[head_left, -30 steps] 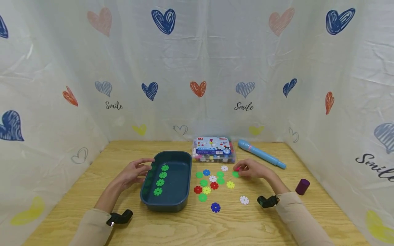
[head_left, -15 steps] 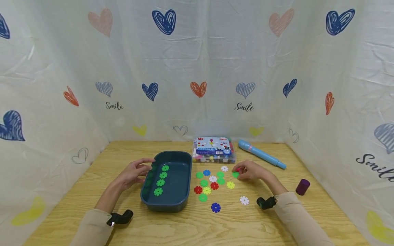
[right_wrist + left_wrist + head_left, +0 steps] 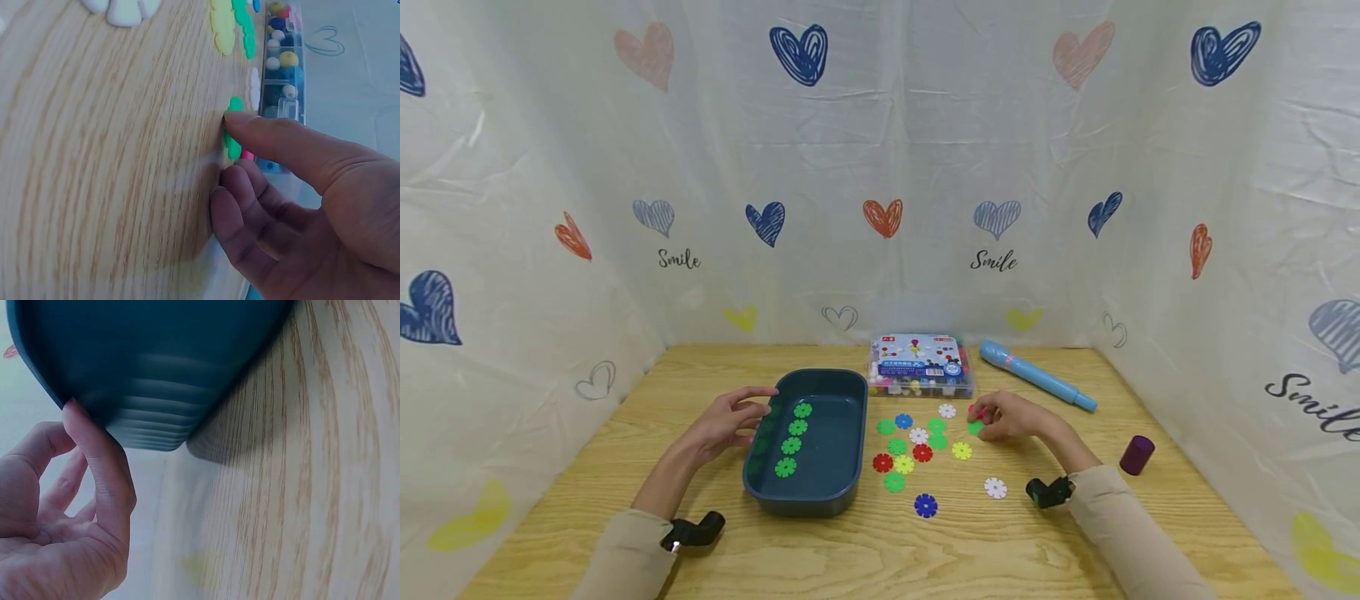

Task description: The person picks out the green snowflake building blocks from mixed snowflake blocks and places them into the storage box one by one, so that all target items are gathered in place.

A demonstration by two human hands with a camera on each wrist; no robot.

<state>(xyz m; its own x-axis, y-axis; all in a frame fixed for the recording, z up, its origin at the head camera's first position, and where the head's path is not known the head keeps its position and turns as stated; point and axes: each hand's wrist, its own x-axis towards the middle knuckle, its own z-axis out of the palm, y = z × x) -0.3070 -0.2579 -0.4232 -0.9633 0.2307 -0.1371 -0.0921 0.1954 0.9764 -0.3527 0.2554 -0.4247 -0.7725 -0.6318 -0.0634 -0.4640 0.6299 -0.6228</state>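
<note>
At the left, my left hand (image 3: 722,425) holds the rim of a dark teal tray (image 3: 863,425), with a fingertip right on the rim in the left wrist view. A row of several green snowflake discs (image 3: 792,446) lies in the tray. To the right, my right hand (image 3: 1011,414) bends over a green snowflake disc (image 3: 234,147), thumb on one side and fingertips at its edge. Beside that disc is a pink one (image 3: 247,154), partly hidden by the fingers.
Loose discs in white, blue, red, yellow and green, such as a dark blue disc (image 3: 926,506), lie between tray and right hand. Behind stand a clear box of beads (image 3: 921,367) and a light blue tube-like object (image 3: 1037,375). A purple cylinder (image 3: 1137,455) stands at the right.
My right hand stays in nearly the same place, its fingers shifting slightly over the green and pink discs. The left hand and tray have not visibly moved.
</note>
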